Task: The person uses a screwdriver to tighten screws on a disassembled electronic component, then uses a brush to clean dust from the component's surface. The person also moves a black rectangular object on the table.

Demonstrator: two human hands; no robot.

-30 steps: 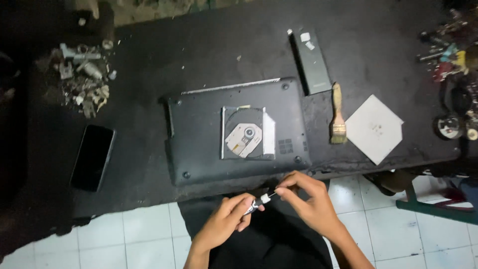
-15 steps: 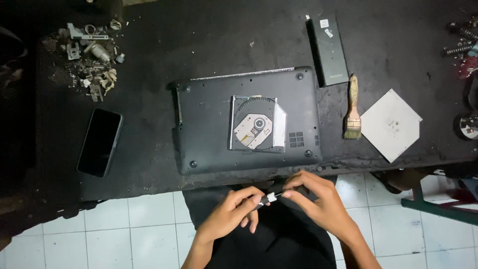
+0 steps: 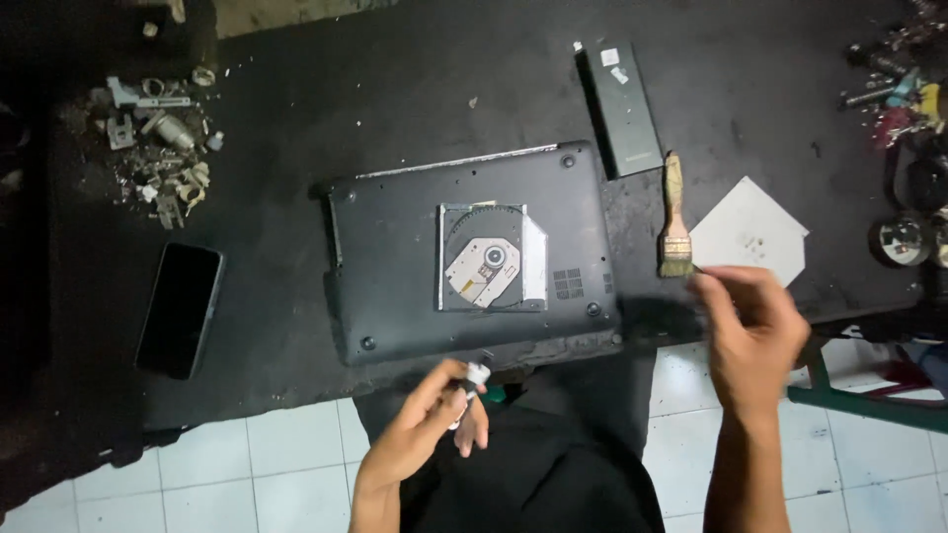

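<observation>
Right hand (image 3: pixel 755 331) has left the upright small white tool (image 3: pixel 472 383), held by left hand (image 3: pixel 430 424).

Bare forearms, no sleeves; dark trousers (image 3: pixel 553 464).

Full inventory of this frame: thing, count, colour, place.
Laptop: 1, black, upside down, table centre.
Disc drive: 1, silver, on laptop.
Battery: 1, black, behind laptop's right corner.
Brush: 1, wooden, right of laptop.
Paper: 1, white, right of brush.
Phone: 1, black, left.
Scrap parts: pile, grey, far left.
Tools: cluster, mixed, far right.
Table: 1, black.
Left hand: holds small white part.
Right hand: beside brush, blurred.
</observation>
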